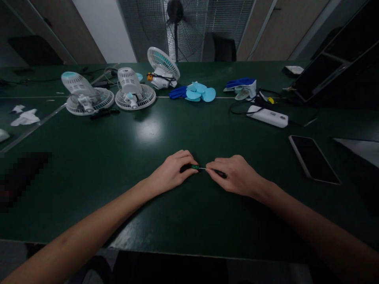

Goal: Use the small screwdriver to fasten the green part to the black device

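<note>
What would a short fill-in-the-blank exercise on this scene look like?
The left hand pinches the small green piece; the slim silver-shafted tool is in the ____ hand.
The white oblong device lies ____ from the person than the black-screened rectangular phone.
White round-caged table fans number ____.
Missing words: right; farther; three.
</note>
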The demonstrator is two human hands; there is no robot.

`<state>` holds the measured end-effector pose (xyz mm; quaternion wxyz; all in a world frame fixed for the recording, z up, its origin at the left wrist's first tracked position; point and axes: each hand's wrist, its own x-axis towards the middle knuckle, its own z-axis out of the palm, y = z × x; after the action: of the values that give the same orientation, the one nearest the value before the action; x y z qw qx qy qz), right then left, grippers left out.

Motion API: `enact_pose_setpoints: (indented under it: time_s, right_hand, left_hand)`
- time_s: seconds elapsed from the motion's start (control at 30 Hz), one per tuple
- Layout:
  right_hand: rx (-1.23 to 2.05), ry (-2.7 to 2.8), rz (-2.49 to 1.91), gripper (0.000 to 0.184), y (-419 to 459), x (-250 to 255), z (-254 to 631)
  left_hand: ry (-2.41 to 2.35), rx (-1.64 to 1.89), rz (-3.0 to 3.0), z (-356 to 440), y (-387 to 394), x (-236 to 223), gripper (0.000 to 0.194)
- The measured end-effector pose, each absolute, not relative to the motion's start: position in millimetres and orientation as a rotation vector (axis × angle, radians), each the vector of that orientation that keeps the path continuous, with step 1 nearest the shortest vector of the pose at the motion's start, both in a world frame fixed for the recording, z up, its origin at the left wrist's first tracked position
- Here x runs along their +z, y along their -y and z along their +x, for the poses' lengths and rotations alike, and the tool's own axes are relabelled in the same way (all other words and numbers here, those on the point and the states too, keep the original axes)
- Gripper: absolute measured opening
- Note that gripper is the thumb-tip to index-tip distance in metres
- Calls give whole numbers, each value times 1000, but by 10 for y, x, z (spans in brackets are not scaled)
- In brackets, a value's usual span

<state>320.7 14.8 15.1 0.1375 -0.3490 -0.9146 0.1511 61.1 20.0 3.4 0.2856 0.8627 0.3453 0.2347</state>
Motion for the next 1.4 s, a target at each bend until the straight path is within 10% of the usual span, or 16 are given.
enact_pose_setpoints:
  time_s: [1.4]
  right_hand:
    - [521, 2150, -1386, 29, -448, 50, 3537]
  left_hand:
    - [-978, 551, 2335, 591, -178, 100, 28]
